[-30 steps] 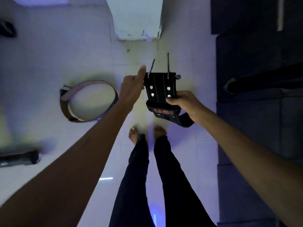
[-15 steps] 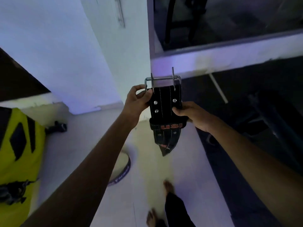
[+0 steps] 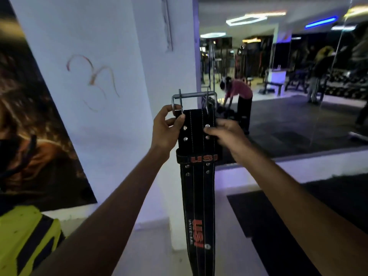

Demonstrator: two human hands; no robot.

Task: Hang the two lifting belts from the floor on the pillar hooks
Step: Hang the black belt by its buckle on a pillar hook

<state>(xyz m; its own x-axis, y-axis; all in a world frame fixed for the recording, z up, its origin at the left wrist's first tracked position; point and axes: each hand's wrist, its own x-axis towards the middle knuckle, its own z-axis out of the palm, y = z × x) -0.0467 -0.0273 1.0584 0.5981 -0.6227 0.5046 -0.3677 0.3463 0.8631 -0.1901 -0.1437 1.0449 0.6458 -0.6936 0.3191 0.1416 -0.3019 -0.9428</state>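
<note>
In front of the pillar (image 3: 123,56), left hand (image 3: 166,126) and right hand (image 3: 227,134) pinch the stiff, weighty belt (image 3: 197,176) just under its buckle (image 3: 194,100), the firmest hold

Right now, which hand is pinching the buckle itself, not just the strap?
The left hand: its fingertips close on the left side of the metal buckle. The right hand grips only the black belt at its right edge, below the buckle.

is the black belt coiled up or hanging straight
Hanging straight: the black lifting belt drops full length from both hands' grip near its metal buckle.
</note>
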